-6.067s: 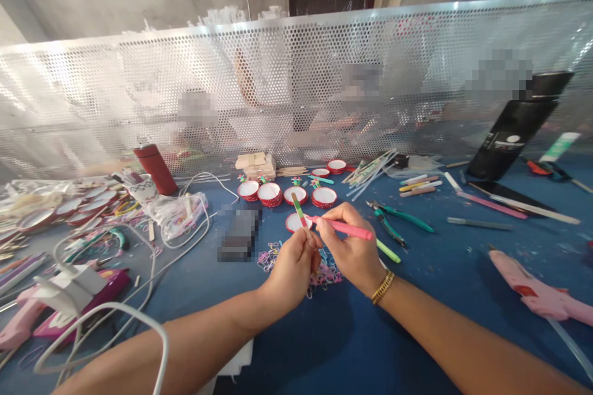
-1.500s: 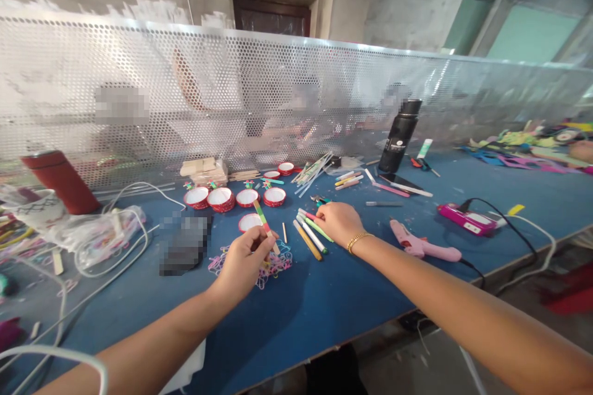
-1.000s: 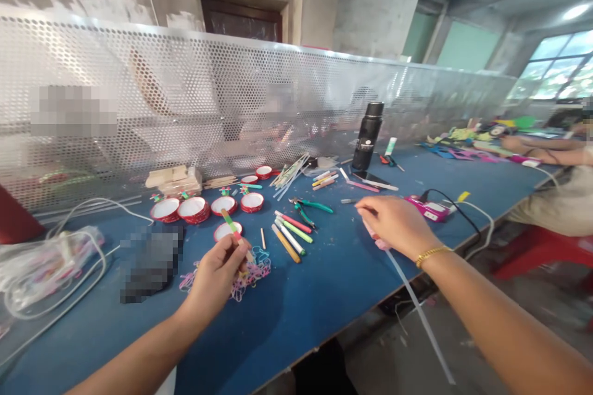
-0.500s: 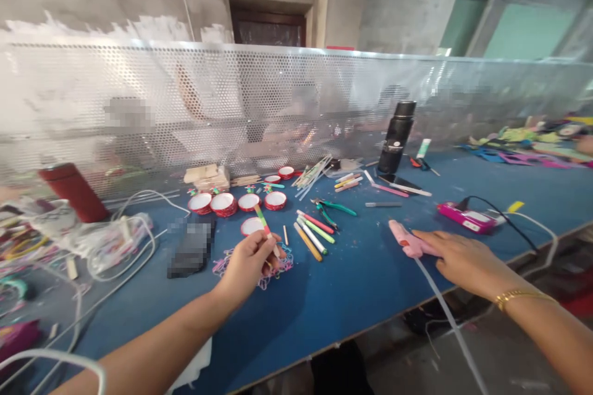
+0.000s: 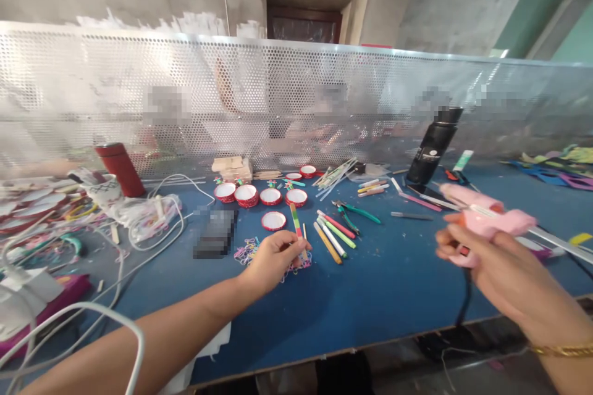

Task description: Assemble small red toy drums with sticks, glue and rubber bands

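My left hand point(image 5: 278, 259) pinches a flat wooden stick point(image 5: 296, 222) painted in green and red bands, its coloured end pointing up and away. Beneath that hand lies a pile of pastel plastic chain links point(image 5: 248, 252). My right hand point(image 5: 486, 253) is wrapped round the handle of a pink glue gun point(image 5: 482, 203), lifted above the table with its nozzle toward the far left. A clear glue stick point(image 5: 563, 244) juts from its rear. Just beyond my left hand sits a red-rimmed white round piece point(image 5: 273, 221), with stacks of similar pieces point(image 5: 246, 195) behind it.
Paint markers point(image 5: 336, 237) and green-handled pliers point(image 5: 359, 213) lie between my hands. A black flask point(image 5: 432, 151) stands at the back right, a red flask point(image 5: 121, 170) at the left. White cables point(image 5: 125, 253) cross the left side near a dark phone-like slab point(image 5: 215, 233). A perforated metal screen point(image 5: 296, 105) borders the back.
My right hand has closed round the glue gun and raised it off the table. My left hand still holds the painted stick. The view has turned leftward.
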Demonstrator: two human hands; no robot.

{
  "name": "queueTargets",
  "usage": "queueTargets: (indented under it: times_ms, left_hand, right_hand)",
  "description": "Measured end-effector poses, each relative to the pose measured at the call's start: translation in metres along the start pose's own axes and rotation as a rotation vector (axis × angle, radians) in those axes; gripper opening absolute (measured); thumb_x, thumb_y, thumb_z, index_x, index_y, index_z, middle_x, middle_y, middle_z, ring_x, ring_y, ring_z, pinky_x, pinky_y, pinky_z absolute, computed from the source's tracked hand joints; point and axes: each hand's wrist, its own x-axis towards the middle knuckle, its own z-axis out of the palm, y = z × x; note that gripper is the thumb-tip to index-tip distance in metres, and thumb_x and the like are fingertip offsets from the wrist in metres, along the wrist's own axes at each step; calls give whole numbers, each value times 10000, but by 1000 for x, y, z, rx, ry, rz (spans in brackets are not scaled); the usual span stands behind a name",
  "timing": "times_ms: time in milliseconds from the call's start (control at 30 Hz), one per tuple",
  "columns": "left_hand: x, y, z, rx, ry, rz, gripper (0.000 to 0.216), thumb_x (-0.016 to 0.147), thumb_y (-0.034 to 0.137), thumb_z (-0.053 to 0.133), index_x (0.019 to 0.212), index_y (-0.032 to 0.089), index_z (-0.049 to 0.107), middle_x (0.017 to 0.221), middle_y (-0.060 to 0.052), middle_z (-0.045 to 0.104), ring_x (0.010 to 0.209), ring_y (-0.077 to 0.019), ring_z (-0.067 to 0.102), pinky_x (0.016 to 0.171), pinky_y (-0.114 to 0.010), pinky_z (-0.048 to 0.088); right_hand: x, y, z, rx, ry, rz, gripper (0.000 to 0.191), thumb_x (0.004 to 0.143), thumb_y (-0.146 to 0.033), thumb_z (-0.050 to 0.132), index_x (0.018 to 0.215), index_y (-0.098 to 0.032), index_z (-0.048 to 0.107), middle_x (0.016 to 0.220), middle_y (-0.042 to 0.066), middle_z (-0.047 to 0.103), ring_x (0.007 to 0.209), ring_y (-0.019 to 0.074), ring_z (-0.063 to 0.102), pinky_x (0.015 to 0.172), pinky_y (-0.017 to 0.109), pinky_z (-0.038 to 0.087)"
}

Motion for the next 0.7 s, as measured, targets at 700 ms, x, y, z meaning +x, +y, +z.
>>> queueTargets:
  times_ms: [700]
  left_hand:
    - [-10,9,4,-99,-191,-61,480,759,599,685,886,137,713,602,17,545,528,-82,462,479,-216,311]
  right_hand:
    - [-19,-32,191,281,-362,50,426,650,-344,808,949,-187,549,703,-48,598,536,90,503,514,248,419]
